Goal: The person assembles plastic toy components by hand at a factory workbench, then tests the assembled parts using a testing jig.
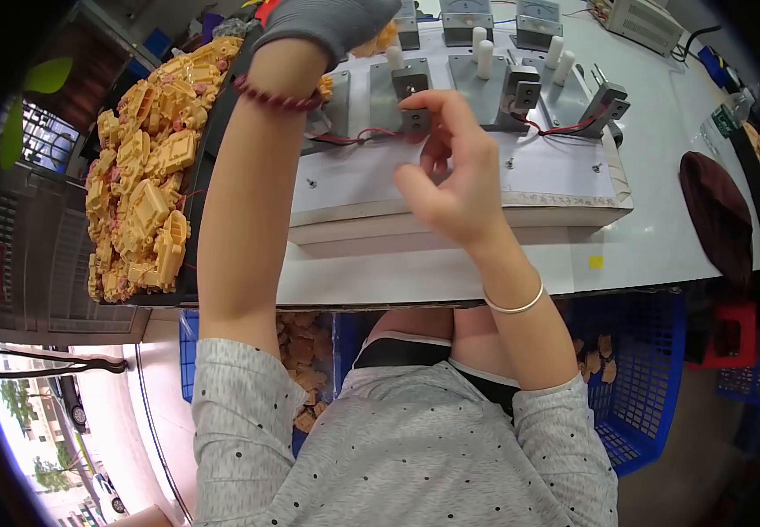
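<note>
My left hand, in a dark grey glove, reaches to the far side of the white board. Its fingers are mostly cut off by the top edge, closed around a yellow moulded plastic part that shows at their right. My bare right hand is over the board's middle, holding nothing, thumb and index finger apart. Its index fingertip is at the small metal block of a test fixture. Another yellow piece shows beside my left wrist, partly hidden.
A heap of yellow plastic parts lies at the left. More fixtures with white posts, red and black wires and meters stand on the board. A dark cloth lies at right; blue baskets sit below the table.
</note>
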Demonstrator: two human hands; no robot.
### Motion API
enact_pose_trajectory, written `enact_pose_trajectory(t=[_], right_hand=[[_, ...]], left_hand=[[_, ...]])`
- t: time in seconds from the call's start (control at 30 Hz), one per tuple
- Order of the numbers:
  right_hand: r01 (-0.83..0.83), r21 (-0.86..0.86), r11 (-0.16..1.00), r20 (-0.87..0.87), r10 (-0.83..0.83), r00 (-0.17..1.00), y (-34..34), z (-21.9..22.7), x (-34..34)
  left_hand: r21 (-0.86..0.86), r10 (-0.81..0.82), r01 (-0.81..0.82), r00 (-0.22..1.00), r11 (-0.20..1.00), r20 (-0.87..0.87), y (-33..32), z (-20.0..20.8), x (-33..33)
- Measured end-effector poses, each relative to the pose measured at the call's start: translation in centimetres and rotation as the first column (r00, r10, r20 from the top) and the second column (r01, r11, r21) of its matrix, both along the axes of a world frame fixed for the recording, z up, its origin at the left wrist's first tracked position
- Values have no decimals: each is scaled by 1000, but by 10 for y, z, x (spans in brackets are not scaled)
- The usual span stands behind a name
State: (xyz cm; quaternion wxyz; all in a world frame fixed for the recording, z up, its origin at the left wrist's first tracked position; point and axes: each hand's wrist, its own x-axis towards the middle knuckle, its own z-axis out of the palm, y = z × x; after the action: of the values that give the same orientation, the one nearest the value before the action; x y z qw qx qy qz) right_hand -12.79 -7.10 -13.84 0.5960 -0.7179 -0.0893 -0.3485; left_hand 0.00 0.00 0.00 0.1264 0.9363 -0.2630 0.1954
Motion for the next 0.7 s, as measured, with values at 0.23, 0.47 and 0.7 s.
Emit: enact_pose_trajectory(t=[0.23, 0.47, 0.7], right_hand=[[-19, -15, 1000, -38, 18, 999, -9, 3, -4], [28, -39, 999, 25, -27, 999, -5, 3, -8], [265, -48, 963, 211, -249, 945, -52, -4, -52]], left_hand=[[132, -80, 150, 902, 980, -425, -22, 1, 15], [91, -218, 323, 795, 942, -567, -6, -29, 12], [-793, -539, 162, 809, 587, -234, 151, -60, -130]])
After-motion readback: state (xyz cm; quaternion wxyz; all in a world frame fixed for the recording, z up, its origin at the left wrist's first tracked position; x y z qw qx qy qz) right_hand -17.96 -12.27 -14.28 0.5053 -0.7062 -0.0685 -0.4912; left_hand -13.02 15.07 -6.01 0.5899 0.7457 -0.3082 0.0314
